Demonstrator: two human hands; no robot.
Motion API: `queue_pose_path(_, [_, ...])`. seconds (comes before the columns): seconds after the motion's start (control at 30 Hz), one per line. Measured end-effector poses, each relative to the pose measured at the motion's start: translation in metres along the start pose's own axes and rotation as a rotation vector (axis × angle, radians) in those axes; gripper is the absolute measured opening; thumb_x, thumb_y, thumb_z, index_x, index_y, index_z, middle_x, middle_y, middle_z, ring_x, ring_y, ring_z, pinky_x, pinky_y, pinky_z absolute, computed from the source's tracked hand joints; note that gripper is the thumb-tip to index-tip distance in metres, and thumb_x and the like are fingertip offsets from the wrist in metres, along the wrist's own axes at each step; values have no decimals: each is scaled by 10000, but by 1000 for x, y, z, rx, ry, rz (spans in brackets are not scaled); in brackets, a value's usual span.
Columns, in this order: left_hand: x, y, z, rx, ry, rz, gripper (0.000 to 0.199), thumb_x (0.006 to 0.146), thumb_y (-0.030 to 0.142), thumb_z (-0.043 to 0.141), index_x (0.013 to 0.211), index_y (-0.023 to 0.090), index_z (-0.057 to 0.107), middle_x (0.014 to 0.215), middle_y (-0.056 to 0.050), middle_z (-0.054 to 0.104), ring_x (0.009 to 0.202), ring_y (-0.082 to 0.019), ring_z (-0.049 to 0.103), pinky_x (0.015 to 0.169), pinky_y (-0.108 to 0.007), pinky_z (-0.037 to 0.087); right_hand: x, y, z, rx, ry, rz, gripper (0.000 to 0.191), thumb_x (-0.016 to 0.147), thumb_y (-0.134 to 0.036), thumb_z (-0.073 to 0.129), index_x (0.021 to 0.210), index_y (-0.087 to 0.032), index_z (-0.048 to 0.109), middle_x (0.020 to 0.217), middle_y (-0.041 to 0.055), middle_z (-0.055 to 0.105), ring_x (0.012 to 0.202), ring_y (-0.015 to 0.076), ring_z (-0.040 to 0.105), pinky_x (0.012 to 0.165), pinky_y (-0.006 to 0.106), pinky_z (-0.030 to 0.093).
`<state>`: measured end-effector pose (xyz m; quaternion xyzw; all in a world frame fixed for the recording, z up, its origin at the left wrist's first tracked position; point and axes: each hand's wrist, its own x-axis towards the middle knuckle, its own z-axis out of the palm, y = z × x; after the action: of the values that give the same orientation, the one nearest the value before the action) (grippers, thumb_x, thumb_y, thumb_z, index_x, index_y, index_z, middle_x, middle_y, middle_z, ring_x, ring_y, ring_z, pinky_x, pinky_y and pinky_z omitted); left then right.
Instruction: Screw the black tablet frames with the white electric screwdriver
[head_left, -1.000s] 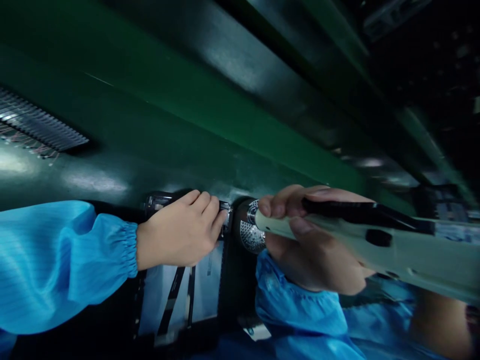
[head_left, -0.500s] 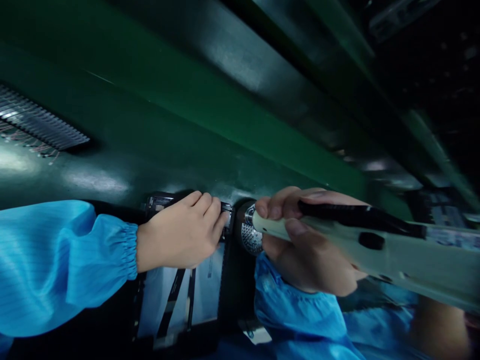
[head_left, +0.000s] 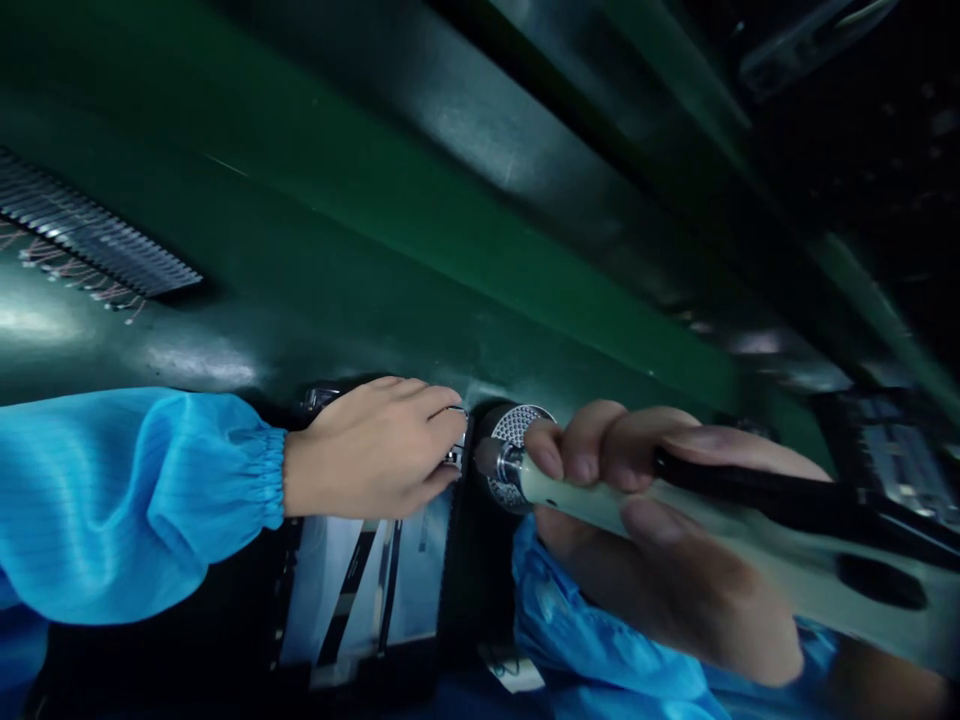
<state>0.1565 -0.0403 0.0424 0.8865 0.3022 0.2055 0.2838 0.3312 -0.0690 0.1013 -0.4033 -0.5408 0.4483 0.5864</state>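
Note:
My left hand [head_left: 379, 445] lies across the top end of a flat device [head_left: 356, 585] with a black frame and a bluish-grey face crossed by dark strips. Its fingers curl over the upper right corner, pressing at a small shiny part [head_left: 459, 440]; exactly what the fingertips touch is hidden. An electric screwdriver [head_left: 802, 570] with a pale body and a black lever is gripped in my right hand [head_left: 660, 540]. The tool lies nearly level, its tip pointing left. Behind that tip is a round cup with a perforated metal top [head_left: 525, 425].
At the far left, a row of thin metal-like strips with fine wires [head_left: 97, 230] lies on the green surface [head_left: 262, 270]. A small white label [head_left: 511, 668] is below the cup. Dark rails [head_left: 510, 120] run diagonally behind. Another grey item [head_left: 896, 450] is at the right.
The screwdriver and my right hand have shifted right and down, and more of the perforated cup shows. My left hand has moved slightly right, fingers closer to the device's corner.

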Motion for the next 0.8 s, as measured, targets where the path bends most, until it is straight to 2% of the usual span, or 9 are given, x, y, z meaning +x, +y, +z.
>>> queue_pose_path(0.27, [2, -3, 4, -10, 9, 54, 157, 957, 245, 600, 916, 118, 683, 1175, -111, 678, 1083, -260, 667, 946, -434, 573, 1, -2, 0, -23, -64, 6, 304, 758, -80, 659, 1021, -222, 718, 698, -14, 511, 658, 130, 522, 533, 312, 504])
queue_pose_path(0.5, [1, -4, 7, 36, 15, 79, 183, 957, 178, 542, 907, 113, 706, 1222, -123, 667, 1095, -252, 660, 964, -421, 561, -1, -2, 1, -56, -46, 20, 280, 776, -107, 672, 1014, -247, 718, 691, -17, 489, 650, 135, 510, 526, 315, 497])
queue_pose_path(0.8, [0, -7, 4, 82, -34, 122, 105, 884, 137, 635, 954, 112, 709, 1245, -128, 653, 1131, -292, 641, 946, -451, 570, 0, -3, 0, -47, -58, 13, 315, 757, -74, 647, 1019, -234, 716, 704, -9, 519, 655, 137, 519, 522, 314, 495])
